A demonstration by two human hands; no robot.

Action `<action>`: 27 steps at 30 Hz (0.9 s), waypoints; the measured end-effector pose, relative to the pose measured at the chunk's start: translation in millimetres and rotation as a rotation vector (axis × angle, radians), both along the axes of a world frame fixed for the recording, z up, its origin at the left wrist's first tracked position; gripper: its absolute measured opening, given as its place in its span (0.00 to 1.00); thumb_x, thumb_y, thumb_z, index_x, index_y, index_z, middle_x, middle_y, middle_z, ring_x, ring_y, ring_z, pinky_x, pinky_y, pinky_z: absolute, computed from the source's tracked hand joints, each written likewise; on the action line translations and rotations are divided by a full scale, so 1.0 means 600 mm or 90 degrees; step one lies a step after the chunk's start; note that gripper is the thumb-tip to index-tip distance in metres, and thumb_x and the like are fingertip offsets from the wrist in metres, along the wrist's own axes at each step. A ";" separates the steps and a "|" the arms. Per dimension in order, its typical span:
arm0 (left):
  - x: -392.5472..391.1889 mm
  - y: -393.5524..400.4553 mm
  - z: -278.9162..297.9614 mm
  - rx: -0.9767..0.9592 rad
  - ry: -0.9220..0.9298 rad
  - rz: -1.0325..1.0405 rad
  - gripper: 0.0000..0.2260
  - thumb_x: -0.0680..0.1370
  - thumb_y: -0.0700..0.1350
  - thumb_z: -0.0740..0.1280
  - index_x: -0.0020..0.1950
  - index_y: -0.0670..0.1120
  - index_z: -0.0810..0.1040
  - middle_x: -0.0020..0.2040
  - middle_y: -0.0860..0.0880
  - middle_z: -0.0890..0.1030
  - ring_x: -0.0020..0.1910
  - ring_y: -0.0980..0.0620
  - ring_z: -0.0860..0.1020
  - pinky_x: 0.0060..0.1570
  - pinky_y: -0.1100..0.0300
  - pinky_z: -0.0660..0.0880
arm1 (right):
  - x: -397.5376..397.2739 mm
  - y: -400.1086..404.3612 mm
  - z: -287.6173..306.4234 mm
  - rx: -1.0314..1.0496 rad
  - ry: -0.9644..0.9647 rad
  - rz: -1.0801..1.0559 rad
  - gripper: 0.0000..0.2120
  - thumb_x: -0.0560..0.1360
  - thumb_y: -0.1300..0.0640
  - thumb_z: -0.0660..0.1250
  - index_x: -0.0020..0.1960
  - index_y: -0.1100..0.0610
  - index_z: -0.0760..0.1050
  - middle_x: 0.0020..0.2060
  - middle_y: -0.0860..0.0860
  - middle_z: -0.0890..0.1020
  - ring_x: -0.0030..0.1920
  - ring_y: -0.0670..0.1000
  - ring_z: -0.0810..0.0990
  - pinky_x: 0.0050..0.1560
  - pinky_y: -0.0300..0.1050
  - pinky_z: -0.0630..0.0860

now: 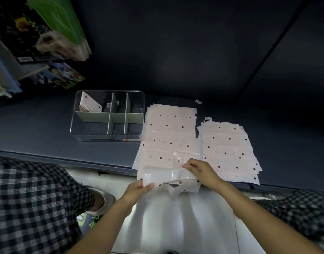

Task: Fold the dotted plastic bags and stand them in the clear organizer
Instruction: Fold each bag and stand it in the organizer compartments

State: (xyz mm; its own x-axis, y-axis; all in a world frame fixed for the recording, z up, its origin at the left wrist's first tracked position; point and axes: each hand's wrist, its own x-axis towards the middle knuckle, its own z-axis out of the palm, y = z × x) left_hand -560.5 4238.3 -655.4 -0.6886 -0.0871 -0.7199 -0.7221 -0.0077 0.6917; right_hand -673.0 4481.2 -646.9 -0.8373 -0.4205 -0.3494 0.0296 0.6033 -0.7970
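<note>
— Where the dotted bag (168, 177) hangs over the near edge of the dark table (47, 121), who has it?
— Both hands. The left hand (137, 189) pinches its left edge between thumb and fingers; the right hand (199, 171) pinches the folded-over flap.
— And the rest?
— It lies atop a flat stack of bags (170, 132), a second stack (229, 151) just beside. The clear organizer (108, 116) stands left, one folded bag (89, 104) leaning in its far-left compartment.

Glossy crinkled plastic bags (169, 136), clear smooth plastic organizer (107, 114), matt dark table (38, 123).
</note>
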 end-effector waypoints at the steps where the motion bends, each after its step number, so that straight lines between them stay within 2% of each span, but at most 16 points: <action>1: 0.002 -0.001 0.008 0.042 -0.021 -0.034 0.09 0.76 0.49 0.69 0.43 0.44 0.77 0.46 0.52 0.81 0.47 0.51 0.78 0.42 0.64 0.69 | 0.000 0.000 0.001 0.003 0.000 0.000 0.09 0.78 0.53 0.62 0.42 0.55 0.76 0.46 0.51 0.82 0.48 0.54 0.78 0.47 0.42 0.71; 3: 0.003 -0.003 0.019 0.140 -0.051 -0.084 0.12 0.75 0.50 0.69 0.57 0.47 0.80 0.53 0.50 0.84 0.54 0.50 0.81 0.51 0.60 0.76 | -0.001 0.002 0.005 0.005 -0.007 0.004 0.09 0.78 0.53 0.63 0.42 0.55 0.77 0.42 0.49 0.82 0.45 0.50 0.78 0.47 0.40 0.71; 5: 0.002 -0.003 0.032 0.217 -0.074 -0.093 0.18 0.72 0.50 0.72 0.60 0.48 0.79 0.55 0.48 0.83 0.55 0.49 0.81 0.50 0.57 0.78 | -0.004 0.003 0.010 0.014 -0.022 0.015 0.09 0.78 0.54 0.64 0.41 0.55 0.77 0.40 0.47 0.81 0.44 0.46 0.77 0.46 0.37 0.70; 7: -0.005 -0.001 0.041 0.301 -0.086 -0.060 0.20 0.70 0.49 0.74 0.61 0.47 0.78 0.57 0.45 0.82 0.55 0.47 0.81 0.47 0.54 0.79 | -0.008 0.005 0.015 0.027 -0.039 0.036 0.09 0.77 0.54 0.64 0.40 0.55 0.77 0.39 0.49 0.80 0.42 0.45 0.75 0.46 0.36 0.69; 10: -0.022 0.003 0.058 0.407 -0.073 0.002 0.16 0.72 0.47 0.73 0.58 0.45 0.82 0.57 0.43 0.82 0.55 0.47 0.81 0.44 0.55 0.80 | -0.016 0.011 0.024 0.026 -0.081 0.051 0.10 0.78 0.55 0.64 0.39 0.56 0.76 0.37 0.47 0.77 0.40 0.43 0.73 0.45 0.35 0.68; 13: -0.048 0.009 0.075 0.470 -0.046 0.105 0.17 0.72 0.48 0.71 0.56 0.40 0.82 0.57 0.40 0.81 0.53 0.44 0.82 0.42 0.54 0.81 | -0.024 0.018 0.033 -0.019 -0.127 0.004 0.09 0.78 0.55 0.63 0.41 0.54 0.78 0.37 0.44 0.81 0.40 0.42 0.77 0.45 0.30 0.70; 15: -0.068 0.015 0.084 0.509 0.000 0.151 0.17 0.74 0.53 0.67 0.52 0.41 0.84 0.58 0.40 0.81 0.56 0.43 0.80 0.47 0.51 0.81 | -0.030 0.024 0.036 -0.068 -0.162 -0.083 0.08 0.79 0.55 0.62 0.47 0.55 0.78 0.44 0.49 0.83 0.45 0.46 0.80 0.49 0.34 0.74; 16: -0.077 0.017 0.087 0.512 0.035 0.158 0.20 0.76 0.57 0.63 0.54 0.43 0.83 0.60 0.43 0.80 0.59 0.44 0.79 0.52 0.49 0.79 | -0.034 0.027 0.037 -0.089 -0.171 -0.133 0.08 0.79 0.55 0.60 0.50 0.55 0.77 0.47 0.51 0.83 0.47 0.48 0.80 0.50 0.37 0.75; 19: -0.098 0.025 0.086 0.431 0.103 0.149 0.22 0.78 0.62 0.55 0.66 0.52 0.74 0.66 0.53 0.75 0.66 0.49 0.73 0.65 0.47 0.71 | -0.039 0.035 0.041 -0.146 -0.129 -0.277 0.08 0.80 0.56 0.59 0.56 0.56 0.75 0.50 0.54 0.82 0.48 0.51 0.79 0.52 0.43 0.75; 21: -0.104 0.030 0.079 0.321 0.140 0.103 0.20 0.80 0.60 0.53 0.69 0.54 0.68 0.68 0.57 0.70 0.69 0.52 0.67 0.70 0.51 0.64 | -0.035 0.038 0.041 -0.166 -0.057 -0.343 0.07 0.80 0.57 0.60 0.57 0.55 0.74 0.50 0.53 0.80 0.49 0.50 0.78 0.52 0.38 0.74; 23: -0.105 0.036 0.066 0.119 0.205 0.011 0.15 0.82 0.54 0.56 0.67 0.55 0.70 0.65 0.58 0.71 0.68 0.54 0.67 0.67 0.58 0.63 | -0.024 0.037 0.042 -0.133 0.071 -0.369 0.09 0.79 0.57 0.61 0.59 0.54 0.73 0.50 0.49 0.79 0.49 0.46 0.76 0.47 0.28 0.71; 24: -0.105 0.038 0.057 0.009 0.241 -0.028 0.11 0.81 0.52 0.58 0.63 0.54 0.73 0.63 0.58 0.73 0.67 0.54 0.69 0.64 0.60 0.64 | -0.017 0.036 0.042 -0.093 0.154 -0.364 0.10 0.79 0.56 0.62 0.60 0.54 0.72 0.51 0.48 0.78 0.50 0.45 0.75 0.47 0.28 0.69; 27: -0.097 0.044 0.026 -0.229 0.331 -0.141 0.09 0.80 0.46 0.63 0.58 0.48 0.79 0.64 0.52 0.77 0.67 0.53 0.71 0.63 0.66 0.65 | 0.007 0.029 0.035 0.040 0.359 -0.220 0.09 0.79 0.57 0.62 0.58 0.57 0.74 0.53 0.47 0.76 0.52 0.47 0.74 0.52 0.38 0.69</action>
